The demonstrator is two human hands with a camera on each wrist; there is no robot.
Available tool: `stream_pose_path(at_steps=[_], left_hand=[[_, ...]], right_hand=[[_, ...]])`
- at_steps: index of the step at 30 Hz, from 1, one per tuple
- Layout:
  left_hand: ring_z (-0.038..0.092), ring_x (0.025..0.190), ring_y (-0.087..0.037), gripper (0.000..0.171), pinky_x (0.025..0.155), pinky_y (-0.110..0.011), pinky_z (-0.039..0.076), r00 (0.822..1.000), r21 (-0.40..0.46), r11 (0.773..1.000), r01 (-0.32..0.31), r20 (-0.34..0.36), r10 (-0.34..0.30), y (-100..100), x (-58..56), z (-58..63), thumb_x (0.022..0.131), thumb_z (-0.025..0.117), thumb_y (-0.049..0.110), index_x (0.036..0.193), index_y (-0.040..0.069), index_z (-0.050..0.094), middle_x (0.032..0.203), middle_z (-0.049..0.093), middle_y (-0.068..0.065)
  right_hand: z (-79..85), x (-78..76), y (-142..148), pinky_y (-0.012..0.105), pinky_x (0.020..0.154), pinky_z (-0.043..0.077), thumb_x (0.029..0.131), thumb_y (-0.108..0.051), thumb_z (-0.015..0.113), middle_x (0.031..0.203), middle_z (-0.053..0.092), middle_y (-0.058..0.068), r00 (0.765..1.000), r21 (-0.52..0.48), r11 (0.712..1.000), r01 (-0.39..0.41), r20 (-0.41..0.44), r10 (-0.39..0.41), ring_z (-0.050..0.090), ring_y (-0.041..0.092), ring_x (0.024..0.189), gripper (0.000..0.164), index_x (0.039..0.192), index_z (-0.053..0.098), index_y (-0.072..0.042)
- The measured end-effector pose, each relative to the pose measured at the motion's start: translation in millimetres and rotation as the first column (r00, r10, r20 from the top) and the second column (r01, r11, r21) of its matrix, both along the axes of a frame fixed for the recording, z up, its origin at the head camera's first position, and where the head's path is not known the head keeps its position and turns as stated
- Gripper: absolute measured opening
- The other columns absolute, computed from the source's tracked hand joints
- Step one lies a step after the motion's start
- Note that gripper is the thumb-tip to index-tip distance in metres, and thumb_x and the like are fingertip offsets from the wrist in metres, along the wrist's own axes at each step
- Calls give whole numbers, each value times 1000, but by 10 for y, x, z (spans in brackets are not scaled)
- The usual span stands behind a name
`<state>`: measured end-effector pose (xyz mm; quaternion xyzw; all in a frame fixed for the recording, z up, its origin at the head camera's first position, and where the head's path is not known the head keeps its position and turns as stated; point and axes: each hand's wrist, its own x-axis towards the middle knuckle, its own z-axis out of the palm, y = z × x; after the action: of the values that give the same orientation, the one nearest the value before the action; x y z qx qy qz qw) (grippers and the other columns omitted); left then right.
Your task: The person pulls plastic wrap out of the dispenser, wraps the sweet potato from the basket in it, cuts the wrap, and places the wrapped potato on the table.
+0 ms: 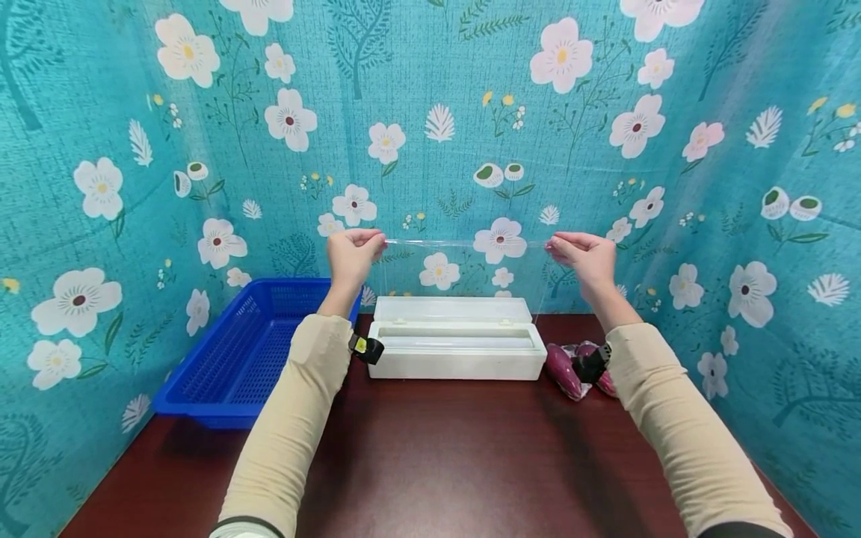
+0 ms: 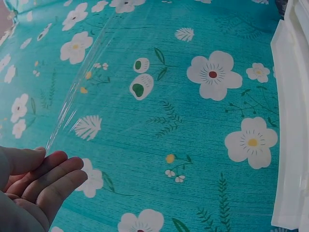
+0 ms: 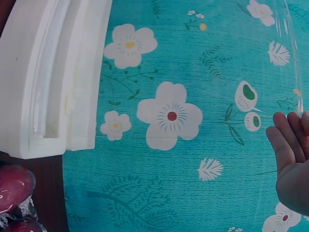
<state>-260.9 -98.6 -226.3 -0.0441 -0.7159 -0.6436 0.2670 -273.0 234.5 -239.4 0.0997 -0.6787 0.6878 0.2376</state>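
A clear sheet of cling film point(image 1: 437, 243) is stretched between my two hands, level with the lower part of the curtain. Its left corner is pinched between the thumb and forefinger of my left hand point(image 1: 352, 260). My right hand point(image 1: 588, 261) pinches the opposite corner. Below and between them stands a white cling film dispenser box point(image 1: 457, 367), its lid point(image 1: 454, 308) raised at the back. A pale roll point(image 1: 451, 343) lies inside. In the left wrist view the film's gathered top edge point(image 2: 72, 99) runs up from the fingertips. The film's lower part is too transparent to follow.
At the left, a blue plastic basket point(image 1: 195, 409) stands on the dark red-brown table point(image 1: 444, 456). Purple eggplants point(image 1: 563, 371) wrapped in film lie right of the box, partly hidden by my right wrist camera. A teal flowered curtain point(image 1: 430, 75) closes off the back and sides.
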Motion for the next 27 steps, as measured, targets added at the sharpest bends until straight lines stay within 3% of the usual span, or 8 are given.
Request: stream_pose_path(at_steps=[9, 18, 22, 27], left_hand=[[65, 74, -16, 17, 69, -23, 50, 1000, 12, 1000, 22, -14, -22, -1, 72, 74, 82, 63, 4, 94, -7, 66, 87, 65, -19], [65, 74, -19, 17, 68, -23, 50, 997, -31, 999, 32, -69, -34, -11, 158, 126, 82, 63, 4, 93, -8, 66, 87, 65, -21], [65, 74, -19, 18, 67, -23, 50, 996, -87, 995, 45, -75, -51, -17, 265, 127, 81, 64, 6, 93, -8, 66, 86, 65, -20], [65, 72, -18, 17, 65, -23, 50, 993, -152, 987, 47, -96, -62, -58, 496, 96, 81, 65, 7, 91, -7, 67, 83, 66, -18]], right_hand=[[55, 50, 11, 19, 65, 49, 80, -7, 65, 78, 67, 2, 999, -41, 999, -31, -40, 29, 65, 12, 72, 13, 90, 69, -1], [131, 110, 46, 21, 66, 49, 79, -8, 65, 79, 68, 3, 995, -50, 996, -79, -71, 76, 65, 13, 74, 14, 90, 69, -1], [133, 189, 81, 22, 68, 49, 79, -7, 65, 80, 68, 4, 993, -62, 992, -106, -65, 102, 65, 13, 75, 14, 91, 69, 0], [119, 349, 113, 22, 68, 48, 79, -8, 66, 81, 68, 4, 989, -44, 990, -134, -71, 130, 65, 13, 76, 17, 93, 69, 0]])
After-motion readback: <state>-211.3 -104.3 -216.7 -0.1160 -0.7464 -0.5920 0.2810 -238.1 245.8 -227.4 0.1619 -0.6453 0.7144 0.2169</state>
